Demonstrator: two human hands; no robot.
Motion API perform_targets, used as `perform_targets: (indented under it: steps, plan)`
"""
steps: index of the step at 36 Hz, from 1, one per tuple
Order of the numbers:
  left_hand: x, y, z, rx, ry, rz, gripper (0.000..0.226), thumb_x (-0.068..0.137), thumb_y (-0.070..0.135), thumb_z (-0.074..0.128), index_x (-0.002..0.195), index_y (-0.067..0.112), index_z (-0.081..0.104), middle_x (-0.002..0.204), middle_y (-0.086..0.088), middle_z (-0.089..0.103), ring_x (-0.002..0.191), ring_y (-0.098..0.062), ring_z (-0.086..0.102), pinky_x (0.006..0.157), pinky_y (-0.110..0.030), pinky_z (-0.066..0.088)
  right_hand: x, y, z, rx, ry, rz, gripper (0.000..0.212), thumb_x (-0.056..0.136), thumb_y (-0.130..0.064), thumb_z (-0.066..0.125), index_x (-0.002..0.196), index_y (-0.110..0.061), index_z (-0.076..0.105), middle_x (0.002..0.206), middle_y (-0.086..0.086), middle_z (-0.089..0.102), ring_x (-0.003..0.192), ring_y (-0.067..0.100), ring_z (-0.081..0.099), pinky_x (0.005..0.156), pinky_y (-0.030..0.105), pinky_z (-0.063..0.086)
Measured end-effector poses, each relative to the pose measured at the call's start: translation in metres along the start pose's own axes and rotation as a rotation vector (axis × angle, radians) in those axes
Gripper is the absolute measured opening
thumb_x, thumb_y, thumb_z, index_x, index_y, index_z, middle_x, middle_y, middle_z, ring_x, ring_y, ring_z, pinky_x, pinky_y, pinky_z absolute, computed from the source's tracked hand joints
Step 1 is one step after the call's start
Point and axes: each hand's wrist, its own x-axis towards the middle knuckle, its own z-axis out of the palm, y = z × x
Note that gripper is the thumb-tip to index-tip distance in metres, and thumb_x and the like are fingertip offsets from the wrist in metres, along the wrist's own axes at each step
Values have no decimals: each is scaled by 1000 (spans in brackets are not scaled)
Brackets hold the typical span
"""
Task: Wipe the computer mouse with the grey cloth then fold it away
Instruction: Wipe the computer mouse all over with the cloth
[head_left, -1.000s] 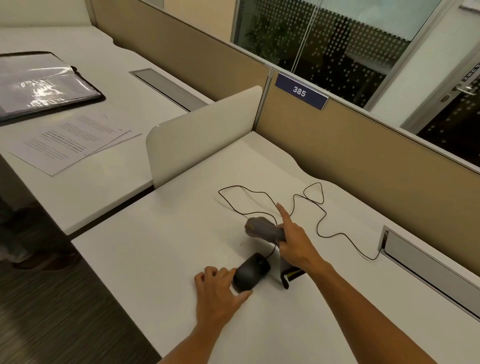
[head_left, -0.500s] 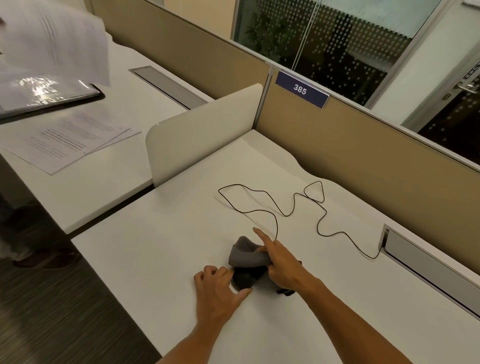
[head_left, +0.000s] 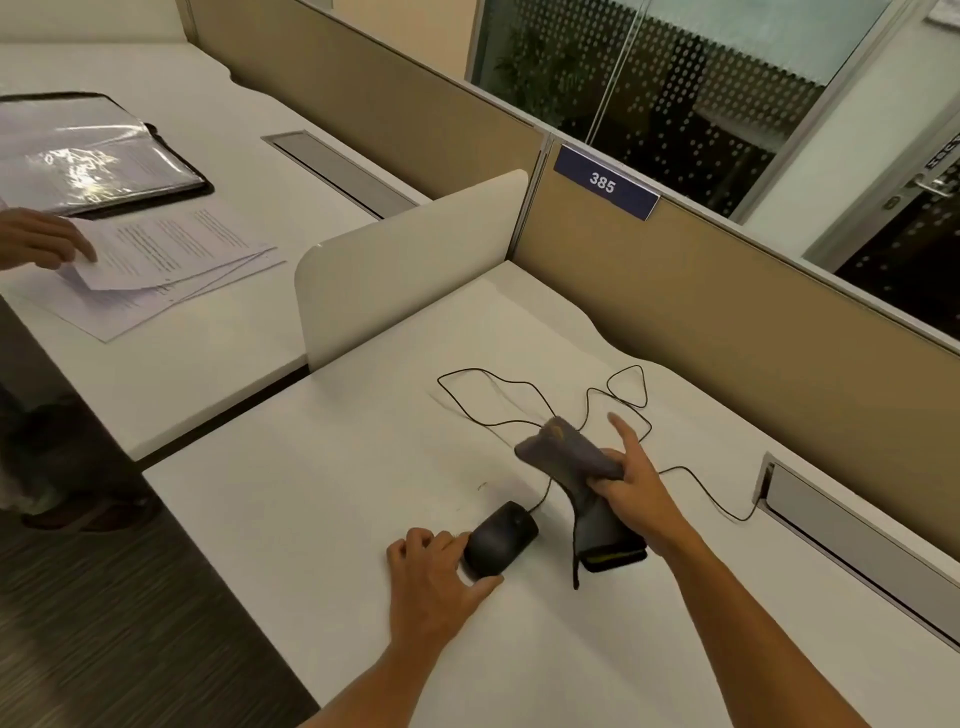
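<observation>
Two hands work low in the frame: the left hand curls against the computer mouse on the white desk, while the right hand grips the grey cloth, lifted just right of the mouse, index finger extended.

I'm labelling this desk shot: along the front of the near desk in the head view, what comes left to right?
left hand → computer mouse → grey cloth → right hand → metal cable tray
</observation>
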Motion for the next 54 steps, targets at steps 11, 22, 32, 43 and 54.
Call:
perform_targets:
  steps: [11, 22, 32, 43, 54]
  plan:
    - [1, 1, 0, 14, 19, 6, 67, 67, 86, 46, 104, 34, 68, 84, 16, 65, 89, -14, 47, 78, -33, 32, 9, -9, 69, -361, -63, -157, 97, 85, 4, 56, 155, -36, 2, 104, 4, 64, 85, 15, 61, 78, 28, 55]
    - [1, 1, 4, -30, 72, 23, 59, 63, 82, 56, 95, 34, 69, 73, 16, 61, 82, -13, 45, 73, -32, 28, -10, 16, 88, -471, -125, -150, 87, 90, -6, 54, 155, -35, 3, 119, 8, 58, 104, 17, 56, 95, 27, 43]
    - [-1, 2, -1, -11, 59, 6, 59, 64, 82, 54, 93, 33, 69, 76, 15, 63, 85, -13, 48, 74, -31, 29, -27, 27, 81, -476, -88, -126, 92, 88, -5, 53, 152, -44, 0, 110, 4, 57, 92, 14, 54, 84, 25, 46]
    - [1, 0, 3, -27, 62, 27, 56, 62, 83, 56, 88, 34, 67, 72, 17, 62, 83, -12, 47, 74, -32, 33, -36, 27, 46, -500, -166, -111, 93, 85, -4, 55, 154, -38, 3, 106, 1, 63, 91, 13, 58, 88, 30, 52]
    - [1, -1, 4, -10, 49, 9, 61, 65, 84, 52, 97, 35, 68, 77, 17, 63, 86, -12, 48, 75, -31, 30, -12, 6, 39, -287, 159, -133, 88, 88, -3, 61, 155, -26, 10, 105, -1, 65, 83, 12, 63, 77, 24, 53]
